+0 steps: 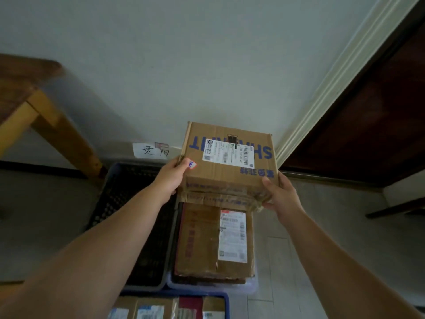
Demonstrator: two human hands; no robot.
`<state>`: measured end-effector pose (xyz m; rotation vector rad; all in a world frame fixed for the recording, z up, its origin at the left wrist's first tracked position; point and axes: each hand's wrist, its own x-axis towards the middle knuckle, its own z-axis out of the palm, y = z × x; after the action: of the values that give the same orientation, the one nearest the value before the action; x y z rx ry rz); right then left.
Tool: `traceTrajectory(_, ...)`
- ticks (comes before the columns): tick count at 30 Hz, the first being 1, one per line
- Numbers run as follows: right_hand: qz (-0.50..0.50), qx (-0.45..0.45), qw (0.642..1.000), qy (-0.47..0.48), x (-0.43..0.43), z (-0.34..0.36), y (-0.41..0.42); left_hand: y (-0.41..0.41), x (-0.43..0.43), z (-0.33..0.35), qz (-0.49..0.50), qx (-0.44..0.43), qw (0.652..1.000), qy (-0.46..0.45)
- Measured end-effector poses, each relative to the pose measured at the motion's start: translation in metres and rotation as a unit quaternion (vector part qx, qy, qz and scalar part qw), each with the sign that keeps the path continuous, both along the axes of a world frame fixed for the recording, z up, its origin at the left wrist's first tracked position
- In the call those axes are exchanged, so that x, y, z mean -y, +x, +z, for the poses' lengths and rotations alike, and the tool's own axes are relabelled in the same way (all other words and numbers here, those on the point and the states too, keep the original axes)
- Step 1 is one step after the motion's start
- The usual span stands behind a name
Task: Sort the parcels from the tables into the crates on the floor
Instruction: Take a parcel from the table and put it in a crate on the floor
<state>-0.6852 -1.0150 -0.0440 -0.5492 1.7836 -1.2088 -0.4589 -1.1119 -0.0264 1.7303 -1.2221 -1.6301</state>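
Two hands clamp the box (227,162): the left hand (171,178) on its left side, the right hand (281,196) at its near right corner. It hangs above the far end of the right crate (213,286), over a parcel (213,240). Best lowered level, flat onto that parcel, before letting go.

The held box (226,162) hides the far end of the crate (249,287) beneath it. The bottom edge cuts off the nearest crate (226,300), whose parcel labels are blurred. The shipping label (228,153) print is too small to read.

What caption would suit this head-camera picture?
Both hands, left hand and right hand, hold a cardboard parcel above floor crates.
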Motion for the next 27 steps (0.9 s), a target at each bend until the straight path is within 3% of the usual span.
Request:
traceTrajectory(9, 0.000, -0.044, 0.998, 0.043, 0.000, -0.001, 0.002, 0.004, 0.002, -0.006, -0.033, 0.015, 0.999, 0.010)
traceTrajectory(15, 0.005, -0.125, 0.990, 0.071, -0.006, 0.024, 0.013, 0.010, -0.008, 0.007, -0.028, 0.021, 0.999, 0.014)
traceTrajectory(27, -0.028, -0.183, 0.978, 0.098, -0.045, 0.134, 0.063, 0.045, -0.053, 0.117, -0.090, 0.054, 0.992, -0.065)
